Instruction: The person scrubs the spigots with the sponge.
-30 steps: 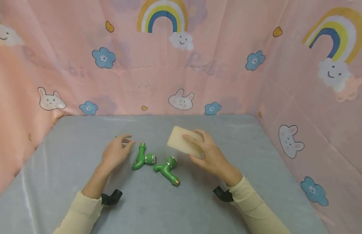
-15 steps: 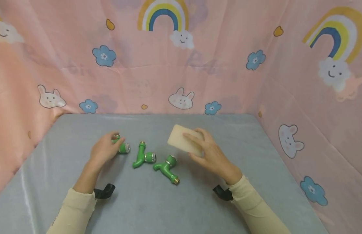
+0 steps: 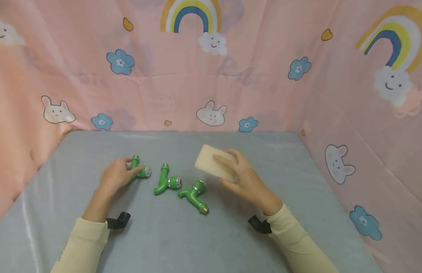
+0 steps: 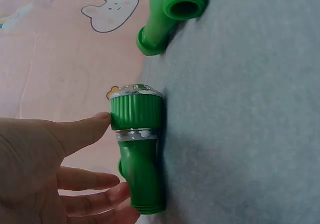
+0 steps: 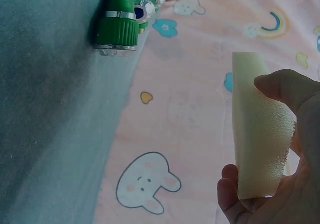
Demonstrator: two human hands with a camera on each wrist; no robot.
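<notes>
In the head view, three green plastic taps lie on the grey tabletop. My left hand is at the leftmost tap, thumb by its ribbed knob and fingers along its body. That tap stays on the table; its lower part is partly hidden by the hand. Beside it lies the middle tap, and farther right the third tap, whose brass-coloured threaded end points toward me. My right hand holds a cream sponge block above the table, thumb on one face.
Grey cloth covers the table. Pink printed curtain hangs behind it and along both sides. A black wrist-camera mount projects from the left sleeve, another mount from the right one.
My left hand has moved left and slightly down, uncovering the leftmost tap, and its fingers are now about that tap. The right hand and the sponge have stayed in place.
</notes>
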